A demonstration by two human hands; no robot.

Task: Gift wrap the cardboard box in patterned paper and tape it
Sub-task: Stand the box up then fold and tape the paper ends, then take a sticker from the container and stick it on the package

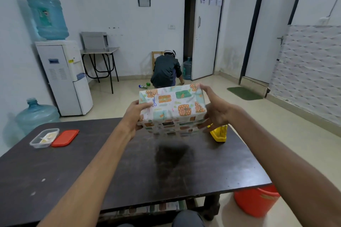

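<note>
1. The left hand (132, 118) grips the left end of the wrapped box (173, 108), thumb on top and fingers curled beneath. The right hand (215, 110) presses the right end with spread, fairly straight fingers.
2. The box, covered in patterned paper, hangs tilted in the air over the far part of the worktop (129, 171).
3. The right hand only presses, so the slick paper could slip and the box could drop.
4. Squeezing harder could crush the end folds; no tape is discernible there.
5. A falling box could strike the yellow object (219, 132) just below.
</note>
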